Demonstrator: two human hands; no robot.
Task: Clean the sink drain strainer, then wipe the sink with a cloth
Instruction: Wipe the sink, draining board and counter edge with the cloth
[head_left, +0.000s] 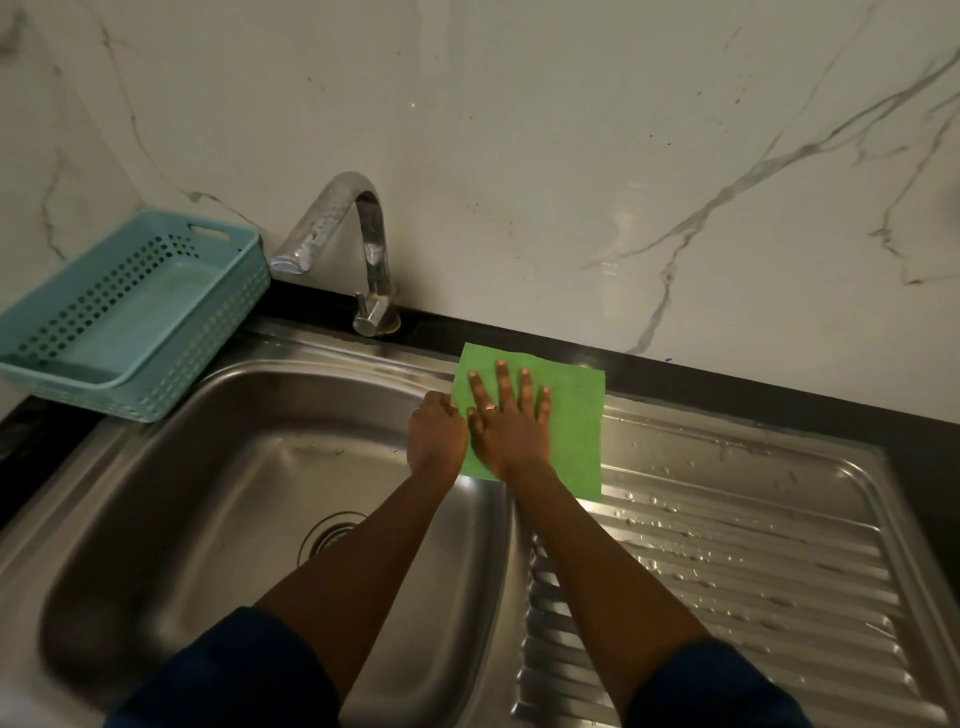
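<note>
A green cleaning cloth (571, 415) lies spread flat on the back ledge of the stainless steel sink (208, 467), straddling the divide between the basin and the ribbed drainboard (727, 545). The right hand (511, 426) presses down on it with the palm flat and fingers straight and spread. The left hand (436, 436) sits just beside it, curled into a fist against the cloth's left edge, though whether it actually pinches the fabric cannot be told. The drain strainer (330, 532) sits in the basin floor, partly hidden by the left forearm. Water droplets dot the drainboard. A chrome faucet (358, 228) arches over the back left of the basin, and a light blue perforated plastic basket (208, 338) rests on the dark counter to its left, against the marble-patterned wall (571, 156).
</note>
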